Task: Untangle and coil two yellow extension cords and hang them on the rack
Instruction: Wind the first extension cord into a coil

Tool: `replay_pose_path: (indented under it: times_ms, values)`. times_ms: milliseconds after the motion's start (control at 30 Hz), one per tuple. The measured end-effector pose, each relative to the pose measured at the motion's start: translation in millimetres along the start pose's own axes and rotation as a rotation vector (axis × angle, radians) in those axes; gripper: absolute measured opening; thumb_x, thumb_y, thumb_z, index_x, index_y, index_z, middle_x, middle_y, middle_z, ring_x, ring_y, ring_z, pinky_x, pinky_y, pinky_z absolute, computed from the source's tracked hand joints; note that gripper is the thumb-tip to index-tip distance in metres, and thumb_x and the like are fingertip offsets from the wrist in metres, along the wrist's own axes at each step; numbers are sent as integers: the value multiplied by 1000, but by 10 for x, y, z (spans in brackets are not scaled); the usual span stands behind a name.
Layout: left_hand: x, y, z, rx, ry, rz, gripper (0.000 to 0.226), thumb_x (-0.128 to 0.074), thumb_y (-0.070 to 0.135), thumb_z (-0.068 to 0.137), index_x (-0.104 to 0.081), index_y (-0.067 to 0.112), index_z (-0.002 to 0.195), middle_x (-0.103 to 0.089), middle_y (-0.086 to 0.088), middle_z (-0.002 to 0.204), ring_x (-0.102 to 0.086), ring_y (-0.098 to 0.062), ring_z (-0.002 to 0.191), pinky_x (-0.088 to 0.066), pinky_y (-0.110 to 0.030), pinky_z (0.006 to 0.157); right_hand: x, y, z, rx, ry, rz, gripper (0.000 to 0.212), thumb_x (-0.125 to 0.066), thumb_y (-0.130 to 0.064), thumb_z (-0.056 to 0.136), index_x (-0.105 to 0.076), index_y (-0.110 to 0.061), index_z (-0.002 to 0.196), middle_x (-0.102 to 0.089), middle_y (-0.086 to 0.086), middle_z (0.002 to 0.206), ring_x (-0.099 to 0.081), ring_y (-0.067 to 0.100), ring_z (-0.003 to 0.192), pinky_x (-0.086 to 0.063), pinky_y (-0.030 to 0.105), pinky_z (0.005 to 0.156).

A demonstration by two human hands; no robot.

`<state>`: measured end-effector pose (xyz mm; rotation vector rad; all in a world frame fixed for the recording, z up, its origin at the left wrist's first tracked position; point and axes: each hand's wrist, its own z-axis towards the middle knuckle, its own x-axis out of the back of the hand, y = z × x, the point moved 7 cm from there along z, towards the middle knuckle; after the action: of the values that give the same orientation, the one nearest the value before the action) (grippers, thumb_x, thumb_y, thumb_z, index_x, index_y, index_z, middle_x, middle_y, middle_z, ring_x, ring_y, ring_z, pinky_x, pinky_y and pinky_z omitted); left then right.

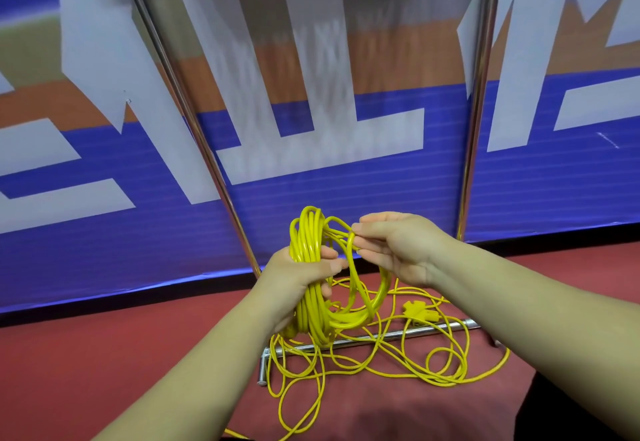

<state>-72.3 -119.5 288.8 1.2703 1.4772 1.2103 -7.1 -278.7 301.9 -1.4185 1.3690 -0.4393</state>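
While your left hand (294,278) grips the coil (306,233) before the rack (479,94), your right hand (398,250) pinches one strand (351,245) at the coil's top. Judge the task under half done: much loose cord (415,312) lies tangled on the floor (104,354), and no coil hangs in view.

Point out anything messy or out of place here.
Loose yellow cord sprawls in tangled loops on the red floor, crossing over the rack's base bar. Only part is coiled, gripped in the left hand; the right hand pinches a strand.
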Motion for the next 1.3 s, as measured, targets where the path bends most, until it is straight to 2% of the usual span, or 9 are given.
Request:
replay_pose_path:
  times_ms: [267,367,500,733,833,1000,1167,1233,1300]
  values:
    - [-193,0,-4,-6,-1,-8,16,-78,4,79,-70,7,93,-72,-12,72,-56,-22,50,-50,-32,58,23,-18,16,29,67,25,17,-76,-4,85,-65,-10,97,-75,6,75,-74,11,66,-56,20,51]
    - [-264,12,-4,-24,-28,-12,26,-86,19,65,-75,11,87,-71,-28,89,-56,-21,53,-49,-35,61,17,-11,13,43,83,16,16,-76,-4,85,-66,-10,95,-73,5,71,-73,10,63,-56,21,52]
    - [-314,-10,10,-34,-42,40,36,-86,26,64,-75,6,91,-60,-13,62,-54,-24,55,-46,-41,65,9,-10,-4,58,84,-15,17,-76,-4,85,-67,-9,98,-71,6,75,-71,10,61,-55,20,51]
    - [-235,69,62,-54,12,8,37,-81,21,61,-73,-4,88,-58,-14,57,-52,-25,51,-47,-37,62,30,-212,-53,165,-23,-232,23,-73,-7,88,-64,-12,108,-77,12,86,-76,20,78,-61,31,68]
    - [-135,147,47,-60,40,-53,45,-83,23,51,-70,-4,84,-53,-17,56,-48,-26,49,-45,-36,62,148,-358,-77,350,38,-560,20,-74,-13,85,-56,-13,92,-76,14,78,-73,22,68,-58,39,69]
    - [138,400,-11,-146,74,-205,16,-73,7,65,-65,3,79,-48,-12,52,-45,-20,43,-44,-27,48,392,-333,-16,496,100,-772,31,-70,-18,79,-45,-22,62,-60,6,53,-57,15,48,-50,44,64]
    - [374,640,-89,-244,116,-294,25,-72,7,66,-62,-2,87,-50,-9,52,-47,-17,44,-45,-25,48,287,333,150,340,-163,-1013,23,-72,-40,65,-58,-25,55,-72,16,82,-72,21,83,-54,40,79]
    - [410,712,-127,-262,107,-344,4,-66,5,75,-64,2,76,-48,-8,51,-47,-16,43,-45,-25,48,164,612,177,292,-306,-1121,12,-78,-28,71,-68,-27,66,-74,9,100,-68,14,105,-51,29,86]
    - [448,746,-155,-267,99,-378,13,-57,3,84,-63,3,73,-47,-7,50,-46,-15,43,-46,-24,48,67,761,225,289,-373,-1192,13,-80,-20,79,-76,-25,91,-62,1,131,-57,2,119,-43,16,93]
